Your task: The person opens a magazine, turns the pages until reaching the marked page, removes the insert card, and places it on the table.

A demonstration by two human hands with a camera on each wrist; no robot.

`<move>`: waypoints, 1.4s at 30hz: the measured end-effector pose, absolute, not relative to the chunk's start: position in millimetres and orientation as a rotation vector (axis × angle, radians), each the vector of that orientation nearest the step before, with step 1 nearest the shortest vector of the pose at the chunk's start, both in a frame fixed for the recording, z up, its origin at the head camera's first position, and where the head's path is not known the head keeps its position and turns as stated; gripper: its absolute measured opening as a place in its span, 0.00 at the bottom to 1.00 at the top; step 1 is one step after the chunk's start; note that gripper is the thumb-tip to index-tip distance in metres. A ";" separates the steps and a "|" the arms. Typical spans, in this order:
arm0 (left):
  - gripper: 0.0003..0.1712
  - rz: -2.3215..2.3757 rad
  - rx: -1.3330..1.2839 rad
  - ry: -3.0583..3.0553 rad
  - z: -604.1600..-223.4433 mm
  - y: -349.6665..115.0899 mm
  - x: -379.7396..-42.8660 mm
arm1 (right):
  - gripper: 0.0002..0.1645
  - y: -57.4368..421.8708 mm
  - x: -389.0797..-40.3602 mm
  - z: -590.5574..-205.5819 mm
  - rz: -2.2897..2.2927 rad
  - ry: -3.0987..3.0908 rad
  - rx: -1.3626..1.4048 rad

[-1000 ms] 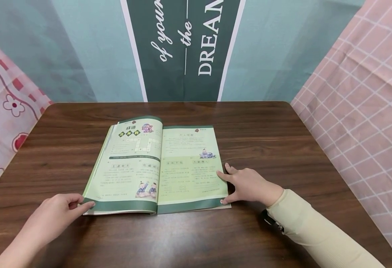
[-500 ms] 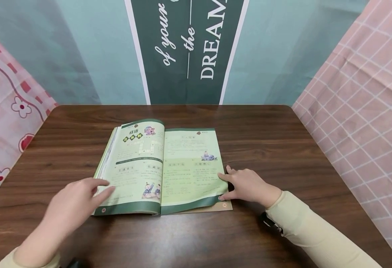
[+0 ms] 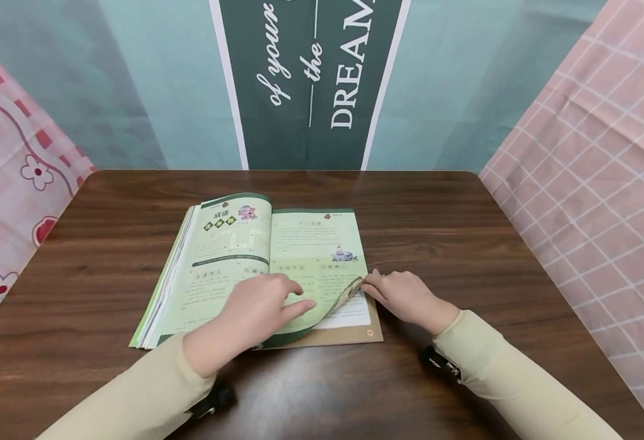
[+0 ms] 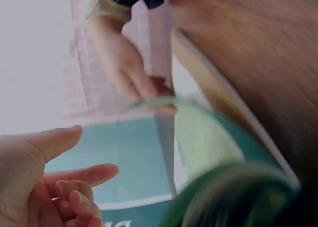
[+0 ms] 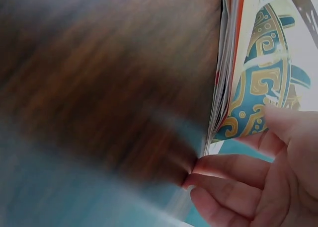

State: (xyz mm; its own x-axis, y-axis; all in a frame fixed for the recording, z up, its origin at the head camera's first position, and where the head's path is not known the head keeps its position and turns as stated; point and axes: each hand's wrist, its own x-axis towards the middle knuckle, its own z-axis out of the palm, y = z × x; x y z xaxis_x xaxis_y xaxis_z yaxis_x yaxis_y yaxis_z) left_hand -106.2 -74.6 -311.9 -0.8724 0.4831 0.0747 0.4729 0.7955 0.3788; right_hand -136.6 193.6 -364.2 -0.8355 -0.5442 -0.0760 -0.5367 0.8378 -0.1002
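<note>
Teal cloth [image 3: 448,91] backs the table [image 3: 437,244]; left sleeve [image 3: 140,391] overlaps the book [image 3: 300,244].

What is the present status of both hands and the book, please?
Right hand pinches lifted page near its corner. Left hand above open book, holding nothing. Possible obstruction: left hand, partly over that page.

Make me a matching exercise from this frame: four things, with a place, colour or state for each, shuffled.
1. Left hand
2. Right hand
3. Tabletop
4. Cloth at the right side

A. Pink with white grid lines
B. Over the open book, holding nothing
C. Dark brown wood grain
D. Pinching the lifted page

Pairs: 1-B, 2-D, 3-C, 4-A
</note>
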 end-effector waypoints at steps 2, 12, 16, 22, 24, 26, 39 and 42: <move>0.18 0.614 0.803 2.928 -311.6 -64.6 -111.9 | 0.11 192.0 -137.5 -364.8 -0.130 2.913 -0.826; 0.16 0.658 0.757 2.740 -309.3 -24.4 -140.5 | 0.13 184.5 -139.0 -369.8 -0.139 2.975 -0.789; 0.14 0.629 0.742 2.769 -312.3 -8.4 -146.0 | 0.14 185.1 -139.5 -369.7 -0.162 2.980 -0.795; 0.09 0.609 0.793 2.816 -317.4 1.4 -148.0 | 0.24 189.2 -137.4 -368.1 -0.201 2.941 -0.709; 0.09 0.617 0.785 2.841 -318.7 -2.4 -147.5 | 0.38 191.5 -136.7 -367.0 -0.208 2.907 -0.660; 0.08 0.648 0.778 2.870 -319.1 -8.7 -147.0 | 0.49 194.6 -135.8 -365.4 -0.193 2.876 -0.616; 0.05 1.161 0.554 2.779 -313.0 -105.7 -128.9 | 0.56 209.3 -130.7 -366.5 -0.129 2.782 -0.884; 0.04 1.186 0.494 2.832 -312.0 -128.2 -121.1 | 0.57 210.5 -131.2 -364.4 -0.127 2.742 -0.866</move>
